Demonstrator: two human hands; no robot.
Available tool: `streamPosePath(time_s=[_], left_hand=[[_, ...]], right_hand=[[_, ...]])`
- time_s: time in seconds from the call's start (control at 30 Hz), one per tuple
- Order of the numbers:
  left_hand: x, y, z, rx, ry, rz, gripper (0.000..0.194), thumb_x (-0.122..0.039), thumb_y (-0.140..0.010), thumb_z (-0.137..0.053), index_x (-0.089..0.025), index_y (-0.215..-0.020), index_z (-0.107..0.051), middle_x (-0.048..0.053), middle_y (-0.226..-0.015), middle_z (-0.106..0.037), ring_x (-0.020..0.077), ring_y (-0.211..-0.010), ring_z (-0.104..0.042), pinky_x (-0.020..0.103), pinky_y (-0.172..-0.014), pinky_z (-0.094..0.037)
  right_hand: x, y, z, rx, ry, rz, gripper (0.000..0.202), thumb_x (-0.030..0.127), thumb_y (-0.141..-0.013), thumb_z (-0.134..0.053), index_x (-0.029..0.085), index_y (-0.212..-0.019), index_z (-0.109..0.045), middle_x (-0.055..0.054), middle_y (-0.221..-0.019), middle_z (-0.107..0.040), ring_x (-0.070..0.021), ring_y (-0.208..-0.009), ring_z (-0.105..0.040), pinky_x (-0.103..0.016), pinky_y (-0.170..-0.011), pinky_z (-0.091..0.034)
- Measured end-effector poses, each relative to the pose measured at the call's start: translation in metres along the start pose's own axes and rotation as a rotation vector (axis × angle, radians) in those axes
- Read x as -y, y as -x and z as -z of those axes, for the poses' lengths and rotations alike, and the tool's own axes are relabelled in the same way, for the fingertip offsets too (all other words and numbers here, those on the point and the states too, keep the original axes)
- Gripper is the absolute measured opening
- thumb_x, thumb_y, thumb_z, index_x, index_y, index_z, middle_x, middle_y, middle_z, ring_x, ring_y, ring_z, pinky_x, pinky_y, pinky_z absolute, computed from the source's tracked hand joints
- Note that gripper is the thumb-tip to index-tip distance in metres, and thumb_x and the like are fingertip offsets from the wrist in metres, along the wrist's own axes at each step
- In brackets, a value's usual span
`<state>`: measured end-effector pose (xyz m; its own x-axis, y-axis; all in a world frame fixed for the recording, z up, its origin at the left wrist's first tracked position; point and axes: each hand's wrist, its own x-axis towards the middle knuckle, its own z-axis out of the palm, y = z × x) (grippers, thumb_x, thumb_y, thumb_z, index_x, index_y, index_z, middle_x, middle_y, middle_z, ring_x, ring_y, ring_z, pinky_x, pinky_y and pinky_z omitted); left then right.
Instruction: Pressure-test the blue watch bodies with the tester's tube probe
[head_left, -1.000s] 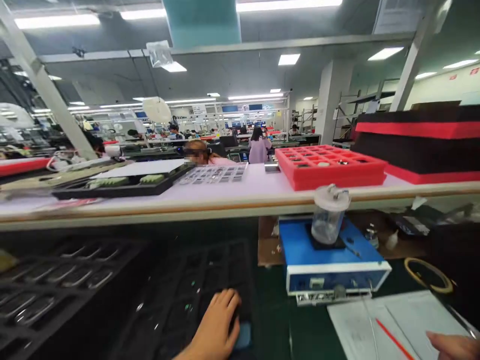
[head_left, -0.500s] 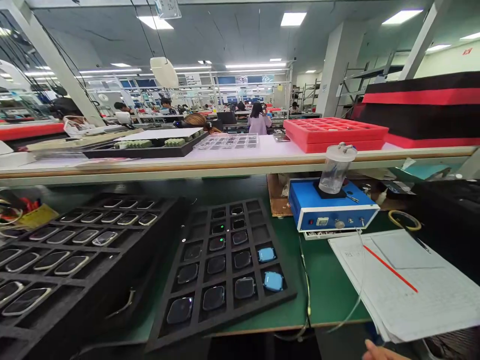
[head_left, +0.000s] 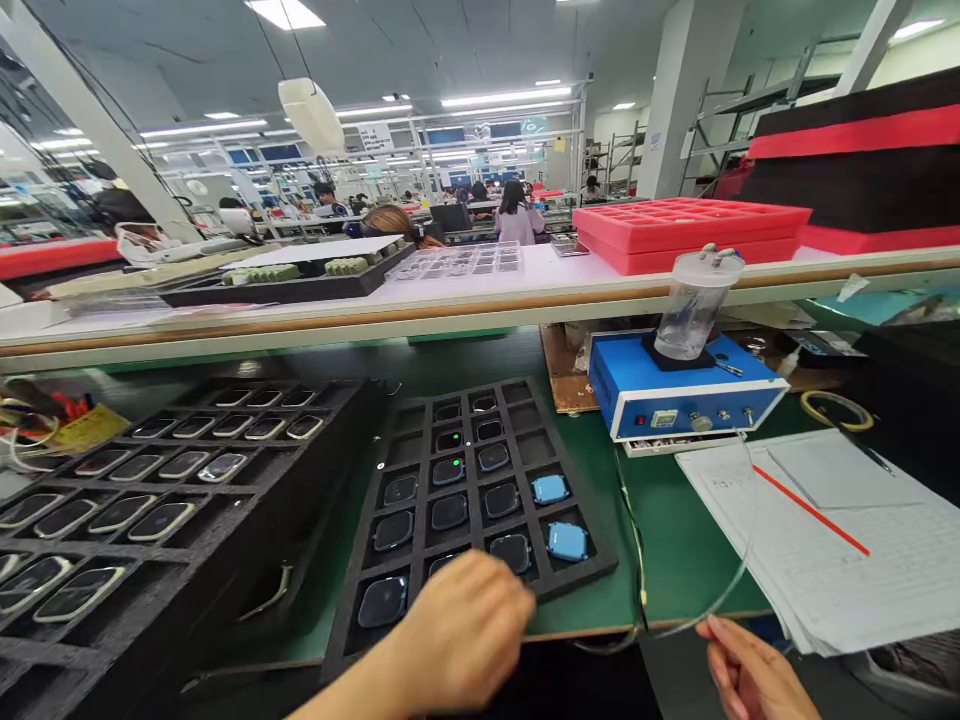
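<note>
My left hand [head_left: 469, 625] is over the front edge of a black foam tray [head_left: 480, 590], back of the hand up and fingers curled under. Whatever it holds, if anything, is hidden. The tray carries dark square watch units [head_left: 383, 602] in its cells, two with small green lights, and two light-blue watch cases [head_left: 568, 541] at the right. My right hand [head_left: 754, 670] is at the lower right, fingers loosely bent and apart, no object visible between them. Its fingertips are beside a thin clear tube [head_left: 750, 535]; contact is unclear.
A blue dispenser box [head_left: 686, 395] bearing a clear jar [head_left: 697, 305] stands behind papers [head_left: 825, 540] with a red stick [head_left: 810, 508]. At left, a taller black foam tray [head_left: 199, 530] holds framed watch screens. A shelf [head_left: 480, 310] with red foam trays [head_left: 690, 235] crosses behind.
My left hand has come into view over the front of the tray. My right hand has moved up and left, to the tube. The view has shifted slightly.
</note>
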<state>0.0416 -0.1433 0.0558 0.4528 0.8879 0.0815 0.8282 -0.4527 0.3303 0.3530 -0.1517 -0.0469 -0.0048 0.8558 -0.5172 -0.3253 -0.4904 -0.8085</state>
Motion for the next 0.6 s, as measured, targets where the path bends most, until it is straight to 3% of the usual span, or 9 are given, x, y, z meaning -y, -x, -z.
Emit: streamPosePath(time_s=[0.1,0.2,0.33,0.43,0.53,0.6], left_hand=[[0.009,-0.018,0.011,0.013,-0.085,0.007,0.011,-0.023,-0.081,-0.049,-0.021,-0.086,-0.059,0.005,-0.087,-0.063,0.0211,-0.08,-0.058,0.035,-0.07,-0.047],[0.009,-0.031,0.014,0.075,-0.152,0.093,0.016,-0.025,-0.074,-0.061,-0.02,-0.088,-0.058,0.005,-0.092,-0.063,0.023,-0.086,-0.058,0.034,-0.07,-0.049],[-0.007,-0.042,0.01,0.24,-0.326,0.168,0.025,-0.017,-0.074,-0.063,-0.015,-0.099,-0.06,0.01,-0.096,-0.066,0.0282,-0.091,-0.059,0.038,-0.075,-0.05],[-0.014,-0.044,0.01,0.327,-0.397,0.134,0.022,-0.012,-0.075,-0.06,-0.011,-0.097,-0.062,0.014,-0.095,-0.067,0.0296,-0.088,-0.061,0.04,-0.076,-0.049],[-0.007,-0.039,0.013,0.276,-0.328,0.117,0.024,-0.016,-0.075,-0.062,-0.014,-0.099,-0.061,0.011,-0.094,-0.067,0.0285,-0.089,-0.06,0.039,-0.075,-0.05],[0.001,-0.033,0.014,0.222,-0.255,0.127,0.027,-0.018,-0.075,-0.063,-0.019,-0.102,-0.06,0.008,-0.097,-0.066,0.0263,-0.091,-0.059,0.037,-0.074,-0.05]], right_hand=[[-0.006,-0.004,0.0,-0.125,0.101,-0.002,0.054,0.065,-0.05,-0.072,0.016,-0.05,-0.047,0.006,-0.035,-0.04,-0.006,-0.028,-0.036,-0.015,-0.026,-0.025],[-0.012,-0.007,0.002,-0.181,0.232,0.037,0.055,0.068,-0.055,-0.066,0.015,-0.064,-0.056,0.003,-0.041,-0.05,-0.0076,-0.028,-0.041,-0.015,-0.025,-0.026],[-0.019,-0.005,-0.006,0.005,0.225,-0.021,0.054,0.064,-0.055,-0.07,0.013,-0.068,-0.058,0.002,-0.044,-0.053,-0.0058,-0.029,-0.04,-0.014,-0.026,-0.028],[-0.021,0.001,-0.014,0.121,0.098,0.007,0.051,0.061,-0.056,-0.072,0.014,-0.073,-0.06,0.004,-0.046,-0.051,-0.0035,-0.029,-0.037,-0.013,-0.027,-0.026],[-0.02,0.003,-0.016,0.145,0.075,0.005,0.049,0.06,-0.061,-0.07,0.016,-0.079,-0.06,0.005,-0.047,-0.052,-0.0034,-0.029,-0.037,-0.013,-0.026,-0.027],[-0.019,-0.001,-0.015,0.084,0.171,-0.041,0.05,0.063,-0.06,-0.068,0.015,-0.061,-0.054,0.004,-0.04,-0.048,-0.0052,-0.027,-0.039,-0.013,-0.025,-0.027]])
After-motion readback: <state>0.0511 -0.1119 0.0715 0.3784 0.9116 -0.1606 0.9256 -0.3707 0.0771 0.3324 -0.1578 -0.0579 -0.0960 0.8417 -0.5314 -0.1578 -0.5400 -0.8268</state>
